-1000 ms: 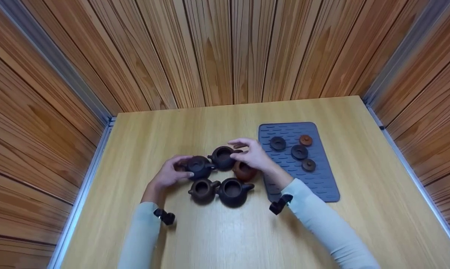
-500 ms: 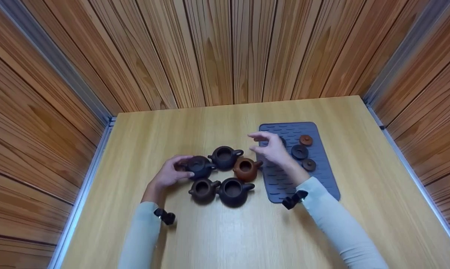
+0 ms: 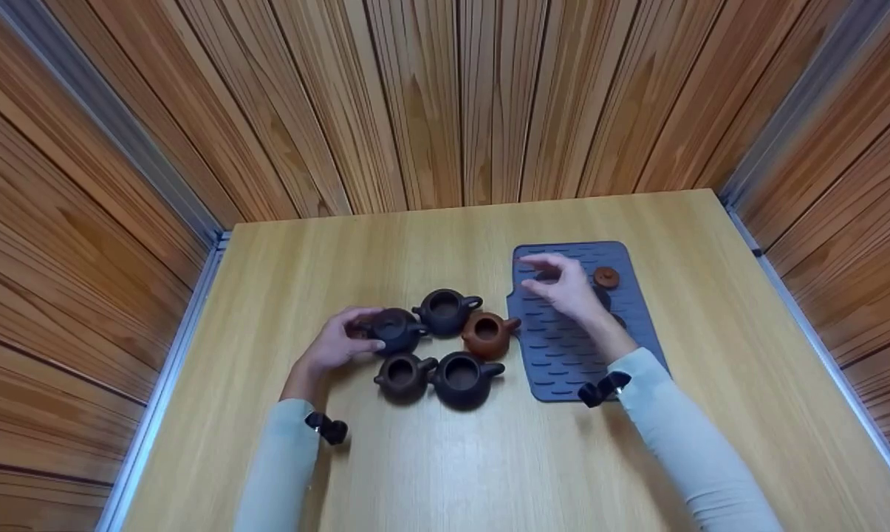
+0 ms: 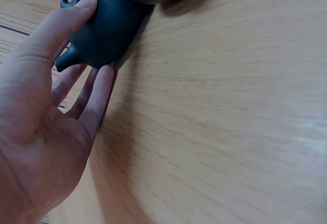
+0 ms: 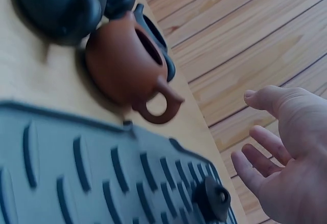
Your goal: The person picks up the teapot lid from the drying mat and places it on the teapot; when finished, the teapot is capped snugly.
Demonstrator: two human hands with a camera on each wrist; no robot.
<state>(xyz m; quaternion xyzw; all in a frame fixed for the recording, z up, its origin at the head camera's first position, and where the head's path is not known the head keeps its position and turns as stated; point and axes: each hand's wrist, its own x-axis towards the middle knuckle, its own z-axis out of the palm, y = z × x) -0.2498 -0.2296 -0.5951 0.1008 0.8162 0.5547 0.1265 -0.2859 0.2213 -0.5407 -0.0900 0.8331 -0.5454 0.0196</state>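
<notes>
Around the spout side of a dark, lidded teapot (image 3: 394,331), my left hand (image 3: 334,343) holds on with thumb and fingers; the left wrist view shows the thumb pressed against this dark teapot (image 4: 110,24). My right hand (image 3: 569,290) hovers over the grey mat (image 3: 563,362), thumb and fingers spread apart. Beneath it lies a dark round teapot lid (image 5: 210,201), which the right wrist view shows apart from the fingers. A reddish-brown lid (image 3: 606,277) rests on the mat to the right. Other dark lids are mostly hidden by my right hand.
Lidless teapots cluster beside the held one: a dark one (image 3: 456,323) behind, a reddish-brown one (image 3: 500,346) near the mat, a small brown one (image 3: 402,395) and a larger black one (image 3: 462,399) in front. Wooden panels (image 3: 445,111) wall the table's (image 3: 430,473) back and sides.
My right hand has moved right, from above the back dark and reddish-brown teapots to over the mat's lids. The mat's left edge now looks slightly bent. My left hand has stayed on its teapot.
</notes>
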